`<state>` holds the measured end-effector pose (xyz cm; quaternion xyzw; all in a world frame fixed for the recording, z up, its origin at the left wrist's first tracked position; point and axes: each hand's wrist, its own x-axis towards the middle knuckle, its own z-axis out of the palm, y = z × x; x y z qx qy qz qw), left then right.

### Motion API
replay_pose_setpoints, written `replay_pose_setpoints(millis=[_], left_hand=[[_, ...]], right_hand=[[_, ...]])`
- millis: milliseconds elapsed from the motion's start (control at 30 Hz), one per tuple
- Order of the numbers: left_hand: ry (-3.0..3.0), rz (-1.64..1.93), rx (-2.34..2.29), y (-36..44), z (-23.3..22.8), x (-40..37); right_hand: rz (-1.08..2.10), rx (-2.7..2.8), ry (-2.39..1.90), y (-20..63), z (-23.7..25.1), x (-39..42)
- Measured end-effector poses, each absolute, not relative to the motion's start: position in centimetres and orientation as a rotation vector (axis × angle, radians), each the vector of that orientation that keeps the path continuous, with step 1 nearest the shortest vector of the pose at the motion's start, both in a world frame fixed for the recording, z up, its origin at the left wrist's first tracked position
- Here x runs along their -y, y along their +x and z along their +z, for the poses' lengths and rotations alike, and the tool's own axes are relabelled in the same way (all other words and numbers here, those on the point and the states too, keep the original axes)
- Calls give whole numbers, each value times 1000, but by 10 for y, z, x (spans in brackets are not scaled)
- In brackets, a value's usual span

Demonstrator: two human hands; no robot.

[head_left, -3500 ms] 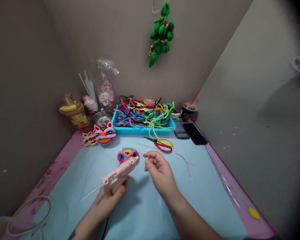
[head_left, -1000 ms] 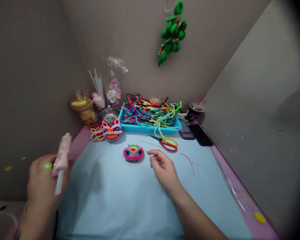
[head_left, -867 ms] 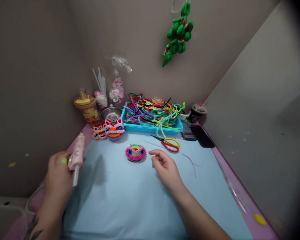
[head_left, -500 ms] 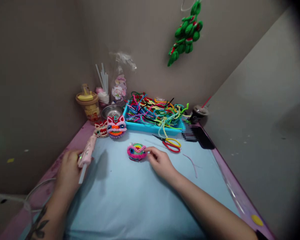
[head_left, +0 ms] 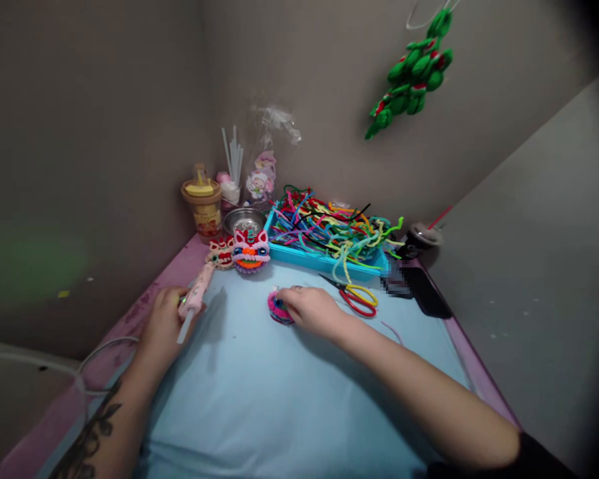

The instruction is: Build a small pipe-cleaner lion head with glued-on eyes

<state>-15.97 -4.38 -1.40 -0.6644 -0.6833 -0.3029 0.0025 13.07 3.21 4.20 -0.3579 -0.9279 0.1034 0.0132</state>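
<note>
Two hands busy: left hand (head_left: 164,324) has carried the pink glue gun (head_left: 194,301) out to the table's left edge, fingers wrapped round it, nozzle off the work. Right hand (head_left: 309,310) has moved onto the pink chenille piece (head_left: 278,311) mid-table, fingers curled over it, pressing the glued spot. Scissors (head_left: 354,298) lie right.
</note>
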Motion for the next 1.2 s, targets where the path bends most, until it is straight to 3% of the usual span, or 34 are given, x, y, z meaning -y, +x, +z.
replay_pose_setpoints(millis=[667, 900, 1200], left_hand=[[-2061, -1007, 2153, -161, -16, 45], [-2034, -1016, 2180, -161, -16, 46], [-2040, -1015, 2229, -157, -7, 48]], right_hand=[[-143, 3334, -755, 123, 61, -49], [-95, 3370, -726, 122, 64, -51], [200, 3157, -960, 129, 55, -52]])
